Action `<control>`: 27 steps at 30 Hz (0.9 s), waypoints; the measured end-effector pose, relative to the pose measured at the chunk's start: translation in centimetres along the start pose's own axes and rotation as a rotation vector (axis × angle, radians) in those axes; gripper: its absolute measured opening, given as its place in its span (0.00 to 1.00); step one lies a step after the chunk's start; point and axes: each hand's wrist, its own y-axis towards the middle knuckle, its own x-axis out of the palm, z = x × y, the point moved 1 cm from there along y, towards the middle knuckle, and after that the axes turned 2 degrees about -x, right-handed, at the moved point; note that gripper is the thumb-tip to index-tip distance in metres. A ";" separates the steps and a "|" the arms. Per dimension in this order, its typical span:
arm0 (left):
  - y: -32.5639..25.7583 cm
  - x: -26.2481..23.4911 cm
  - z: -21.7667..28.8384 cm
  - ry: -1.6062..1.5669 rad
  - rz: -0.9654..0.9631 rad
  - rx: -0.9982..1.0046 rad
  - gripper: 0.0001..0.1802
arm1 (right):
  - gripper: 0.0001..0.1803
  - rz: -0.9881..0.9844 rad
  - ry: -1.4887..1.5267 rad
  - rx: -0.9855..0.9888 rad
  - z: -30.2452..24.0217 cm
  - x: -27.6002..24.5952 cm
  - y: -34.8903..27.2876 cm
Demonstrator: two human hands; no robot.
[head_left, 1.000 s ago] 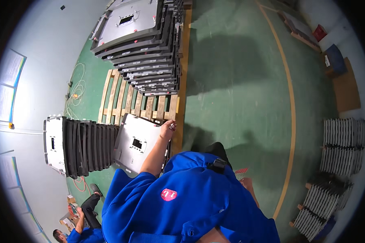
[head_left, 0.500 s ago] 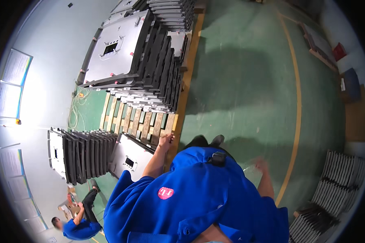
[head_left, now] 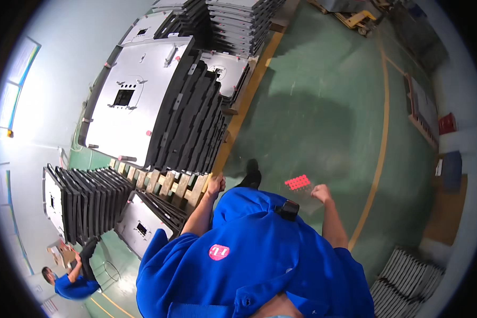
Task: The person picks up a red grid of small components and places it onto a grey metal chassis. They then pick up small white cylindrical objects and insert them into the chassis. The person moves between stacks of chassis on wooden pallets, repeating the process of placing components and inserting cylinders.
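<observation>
My right hand (head_left: 320,192) is closed on the edge of a thin, partly see-through sheet of red round stickers (head_left: 298,182). It holds the sheet out in front of my right side, above the green floor. My left hand (head_left: 215,184) is curled closed near the pallet's edge; whether anything is in its fingers is too small to tell. Closest to that hand is a wooden pallet (head_left: 167,184). On it a tall stack of silver-grey flat panels (head_left: 127,100) with black edges rises ahead on the left, with small red plugs around the top panel.
More panels (head_left: 87,204) stand in a row at lower left, with others leaning (head_left: 143,222) beside them. A co-worker in blue (head_left: 77,281) sits beyond. A yellow pallet jack (head_left: 360,22) stands far ahead. Stacked panels (head_left: 408,275) fill the lower right.
I have moved forward along the pallet, and the panel stack looks nearer. My right hand has swung forward and inward, and the red side of the sticker sheet now shows.
</observation>
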 end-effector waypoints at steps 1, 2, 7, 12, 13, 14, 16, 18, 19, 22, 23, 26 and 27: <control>1.3 1.4 1.9 -0.048 -0.033 -0.048 0.18 | 0.05 -0.030 -0.188 -0.014 1.2 -0.1 1.5; 2.8 3.3 4.4 -0.089 -0.073 -0.084 0.18 | 0.04 0.026 -0.152 -0.072 3.8 0.3 2.5; 8.5 10.5 14.6 -0.003 -0.061 -0.064 0.14 | 0.04 0.092 0.581 0.321 5.4 -2.3 5.2; 14.1 15.2 20.3 -0.002 -0.113 0.050 0.12 | 0.03 -0.013 0.877 0.378 6.5 -4.0 8.2; 15.4 15.7 20.9 -0.028 -0.123 0.028 0.12 | 0.03 -0.008 0.920 0.413 7.0 -4.3 8.9; 16.8 16.3 21.5 -0.056 -0.131 0.006 0.12 | 0.02 -0.005 0.960 0.448 7.5 -4.6 9.6; 19.6 17.4 22.7 -0.123 -0.144 -0.028 0.12 | 0.02 0.005 0.930 0.304 8.7 -5.8 11.3; 22.8 18.9 24.4 -0.194 -0.163 -0.050 0.13 | 0.02 0.027 0.791 -0.050 11.2 -8.0 13.7; 24.3 19.9 25.5 -0.208 -0.121 -0.054 0.13 | 0.02 -0.017 0.693 -0.094 12.8 -9.8 15.8; 28.0 23.2 29.0 -0.254 -0.048 -0.065 0.13 | 0.02 -0.079 0.426 -0.094 15.3 -14.9 21.6; 29.4 24.5 30.2 -0.293 -0.057 -0.046 0.13 | 0.02 -0.054 0.329 -0.025 15.6 -17.9 24.4; 33.0 27.3 33.4 -0.400 -0.048 -0.003 0.15 | 0.03 0.047 0.559 0.217 10.3 -28.3 32.1; 33.7 27.9 34.0 -0.456 -0.046 0.000 0.16 | 0.04 0.058 0.619 0.062 9.0 -31.0 34.0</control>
